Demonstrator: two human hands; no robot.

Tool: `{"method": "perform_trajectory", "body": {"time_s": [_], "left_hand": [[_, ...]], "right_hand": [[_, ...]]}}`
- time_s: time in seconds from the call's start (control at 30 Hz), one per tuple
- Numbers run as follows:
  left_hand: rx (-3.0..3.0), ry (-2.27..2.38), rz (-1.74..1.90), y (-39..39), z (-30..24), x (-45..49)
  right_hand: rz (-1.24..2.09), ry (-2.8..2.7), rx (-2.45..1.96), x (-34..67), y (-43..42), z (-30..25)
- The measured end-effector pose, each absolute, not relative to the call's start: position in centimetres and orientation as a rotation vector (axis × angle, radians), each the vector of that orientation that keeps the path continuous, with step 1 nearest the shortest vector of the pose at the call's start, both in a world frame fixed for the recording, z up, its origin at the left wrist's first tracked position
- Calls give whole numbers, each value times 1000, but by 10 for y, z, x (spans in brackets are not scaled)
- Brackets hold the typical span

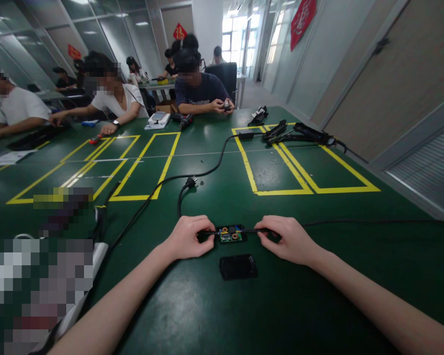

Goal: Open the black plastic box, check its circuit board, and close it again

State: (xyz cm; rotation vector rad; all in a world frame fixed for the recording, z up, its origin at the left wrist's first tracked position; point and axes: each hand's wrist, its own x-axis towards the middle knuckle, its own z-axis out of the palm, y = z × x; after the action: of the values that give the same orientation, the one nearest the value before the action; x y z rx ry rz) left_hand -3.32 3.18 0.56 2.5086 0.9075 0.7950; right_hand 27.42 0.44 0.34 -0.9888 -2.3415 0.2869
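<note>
An opened black adapter case (244, 240) lies on the green table, and a green circuit board (227, 237) with copper coils and coloured wires shows inside it. My left hand (192, 237) pinches the black cable at the case's left end. At the opposite end, my right hand (286, 237) grips another black cable (249, 230) between thumb and fingers. Just below the case, on my side, rests a loose flat black cover (238, 266). A two-pin plug (191, 182) on a black cord lies beyond my left hand.
A long black cord (207, 170) crosses the green table (207, 315) to a small black box (246, 134). Black tools or devices (299, 133) lie at the far right. Co-workers sit opposite, near a power drill (185, 122) and a white scale (157, 120). Yellow tape (281, 193) marks rectangles.
</note>
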Motion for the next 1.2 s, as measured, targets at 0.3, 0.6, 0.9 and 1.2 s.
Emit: {"method": "perform_trajectory", "body": {"time_s": [0.3, 0.6, 0.9, 1.2], "left_hand": [[2547, 932, 833, 33, 4, -31], [2549, 846, 828, 33, 5, -29], [2555, 871, 697, 30, 6, -26], [2625, 832, 670, 31, 8, -24]], "right_hand": [[196, -2400, -884, 270, 7, 0], [248, -2425, -878, 271, 7, 2], [390, -2389, -933, 270, 5, 1], [148, -2494, -927, 269, 5, 2]]}}
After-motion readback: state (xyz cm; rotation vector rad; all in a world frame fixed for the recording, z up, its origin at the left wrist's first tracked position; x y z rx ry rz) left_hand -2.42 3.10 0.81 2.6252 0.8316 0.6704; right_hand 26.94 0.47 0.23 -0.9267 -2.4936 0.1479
